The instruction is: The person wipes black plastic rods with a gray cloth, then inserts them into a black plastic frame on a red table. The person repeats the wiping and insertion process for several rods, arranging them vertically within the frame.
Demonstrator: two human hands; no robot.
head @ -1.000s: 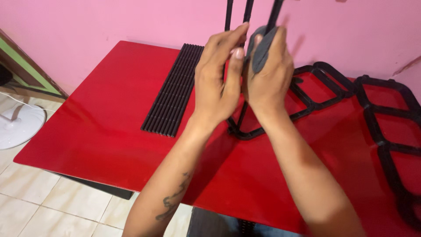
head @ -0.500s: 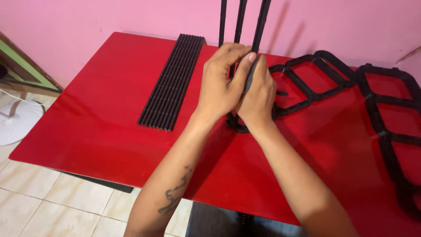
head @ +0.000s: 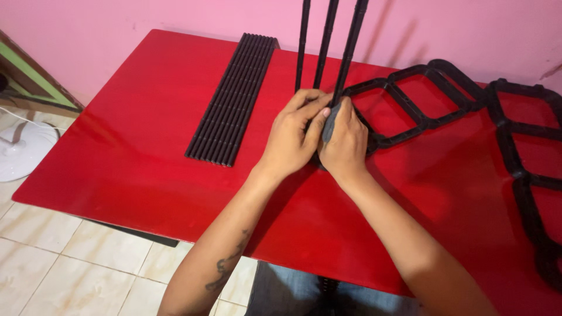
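Observation:
My left hand (head: 291,137) and my right hand (head: 344,143) are pressed together on the red table (head: 117,146), both closed around the lower ends of three thin black rods (head: 328,47) that stand upright. A dark grey band or wrap (head: 329,123) shows between my thumbs at the rods' base. Just to the right of my right hand lies a black lattice frame (head: 421,102) of joined diamond shapes, touching the bundle I hold.
A flat row of several black rods (head: 234,96) lies side by side to the left of my hands. A second black lattice piece (head: 527,158) lies at the far right. A pink wall stands behind the table; a white fan base (head: 17,152) sits on the tiled floor at left.
My hands have come down from in front of the wall to the table surface, bringing the rod bundle with them, and now rest beside the lattice frame.

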